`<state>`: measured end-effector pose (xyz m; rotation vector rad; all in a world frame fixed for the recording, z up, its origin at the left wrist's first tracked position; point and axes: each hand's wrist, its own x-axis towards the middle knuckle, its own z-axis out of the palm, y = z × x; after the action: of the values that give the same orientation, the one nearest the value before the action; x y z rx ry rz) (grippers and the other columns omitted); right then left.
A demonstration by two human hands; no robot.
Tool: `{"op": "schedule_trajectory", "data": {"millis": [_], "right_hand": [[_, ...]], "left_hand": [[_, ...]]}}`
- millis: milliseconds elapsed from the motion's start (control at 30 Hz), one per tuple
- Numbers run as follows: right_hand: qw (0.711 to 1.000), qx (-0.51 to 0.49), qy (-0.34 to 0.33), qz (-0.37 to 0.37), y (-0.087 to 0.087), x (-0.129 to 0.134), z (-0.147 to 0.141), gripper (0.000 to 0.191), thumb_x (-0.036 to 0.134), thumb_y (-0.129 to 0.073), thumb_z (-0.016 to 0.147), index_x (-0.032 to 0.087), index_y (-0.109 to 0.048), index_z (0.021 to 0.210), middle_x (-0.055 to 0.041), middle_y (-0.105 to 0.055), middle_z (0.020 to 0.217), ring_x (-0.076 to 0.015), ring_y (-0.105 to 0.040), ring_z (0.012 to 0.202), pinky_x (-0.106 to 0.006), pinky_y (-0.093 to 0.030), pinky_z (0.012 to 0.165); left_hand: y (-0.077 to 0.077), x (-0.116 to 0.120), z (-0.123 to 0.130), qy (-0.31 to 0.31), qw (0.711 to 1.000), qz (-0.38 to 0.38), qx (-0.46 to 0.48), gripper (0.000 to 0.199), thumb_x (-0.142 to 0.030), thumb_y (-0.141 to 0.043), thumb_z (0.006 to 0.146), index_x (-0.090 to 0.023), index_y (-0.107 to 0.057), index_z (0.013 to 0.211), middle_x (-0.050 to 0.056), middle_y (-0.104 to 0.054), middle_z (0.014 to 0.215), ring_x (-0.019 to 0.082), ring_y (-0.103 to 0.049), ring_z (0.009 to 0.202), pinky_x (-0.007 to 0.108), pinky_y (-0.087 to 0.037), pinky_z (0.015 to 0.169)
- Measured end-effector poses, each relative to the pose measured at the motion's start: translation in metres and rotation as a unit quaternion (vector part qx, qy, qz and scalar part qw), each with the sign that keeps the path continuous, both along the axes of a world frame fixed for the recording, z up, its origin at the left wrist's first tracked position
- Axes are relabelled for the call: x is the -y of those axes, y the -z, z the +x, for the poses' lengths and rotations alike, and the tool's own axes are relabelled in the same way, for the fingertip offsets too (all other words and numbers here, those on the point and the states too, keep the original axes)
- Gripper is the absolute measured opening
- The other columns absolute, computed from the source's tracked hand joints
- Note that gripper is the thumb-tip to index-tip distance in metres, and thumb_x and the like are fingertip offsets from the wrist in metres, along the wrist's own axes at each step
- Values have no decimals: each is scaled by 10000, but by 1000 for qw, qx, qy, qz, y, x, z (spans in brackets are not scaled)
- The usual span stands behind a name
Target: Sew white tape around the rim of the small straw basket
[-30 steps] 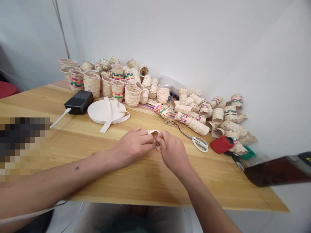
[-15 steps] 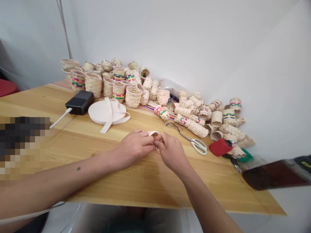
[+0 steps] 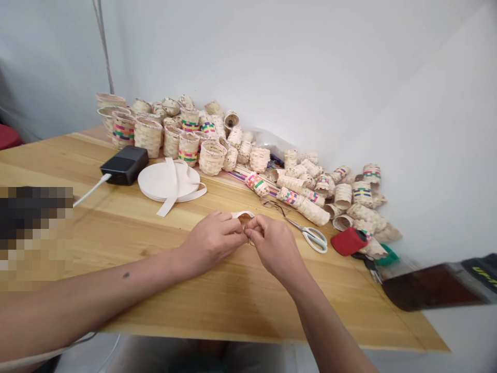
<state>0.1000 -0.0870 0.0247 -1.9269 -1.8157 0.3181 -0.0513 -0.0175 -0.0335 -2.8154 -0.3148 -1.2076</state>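
Clasping a white-edged piece (image 3: 243, 215) below frame centre, the left hand (image 3: 212, 237) adjoins the right hand (image 3: 273, 243), whose fingertips pinch together.

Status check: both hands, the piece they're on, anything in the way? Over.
Left hand gripping small white-edged piece. Right hand pinched shut at the piece, exact grip hidden. Scissors and white tape roll nearby, neither touching the hands.
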Motion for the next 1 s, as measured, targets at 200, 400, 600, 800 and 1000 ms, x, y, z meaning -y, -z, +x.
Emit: {"op": "schedule_trajectory", "data": {"millis": [200, 400, 600, 800, 1000], "right_hand": [[999, -34, 36, 4, 5, -9, -4, 117, 125, -562, 812, 194, -592, 723, 1, -654, 678, -161, -571, 650, -268, -353, 609], [972, -229, 29, 39, 6, -16, 1, 42, 199, -559, 795, 196, -580, 759, 1, -653, 685, -154, -596, 627, -262, -428, 582], [936, -347, -54, 40, 4, -13, 8, 138, 336, -555, 835, 204, -533, 802, -7, -682, 727, -134, -621, 631, -233, -472, 555], [941, -332, -65, 16, -2, -19, 8, 139, 349, -532, 860, 216, -491, 846, 25, -650, 656, -128, -619, 581, -227, -471, 528], [947, -301, -108, 24, -6, -21, 9, 116, 225, -581, 819, 215, -540, 927, 29, -645, 739, -125, -602, 671, -242, -466, 607]], "left_hand": [[1, 0, 2, 12, 1000, -12, 9, 310, -184, -404, 983, -162, -644, 789, 34, -602, 764, 153, -459, 700, 294, -263, 616], [5, 3, 3, 9, 1000, 0, -24, 284, -185, -404, 985, -193, -659, 861, 22, -624, 794, 171, -475, 769, 310, -264, 644], [-4, -1, 0, 13, 999, -45, 6, 298, -240, -401, 996, -201, -682, 906, 16, -629, 806, 147, -501, 736, 299, -258, 621], [-2, -7, -2, 34, 993, -111, 37, 286, -273, -453, 977, -191, -701, 863, 20, -640, 790, 135, -550, 721, 286, -284, 636], [-4, -12, -3, 59, 982, -155, 85, 255, -255, -489, 956, -177, -712, 858, 33, -658, 783, 129, -571, 702, 246, -352, 621]]}}
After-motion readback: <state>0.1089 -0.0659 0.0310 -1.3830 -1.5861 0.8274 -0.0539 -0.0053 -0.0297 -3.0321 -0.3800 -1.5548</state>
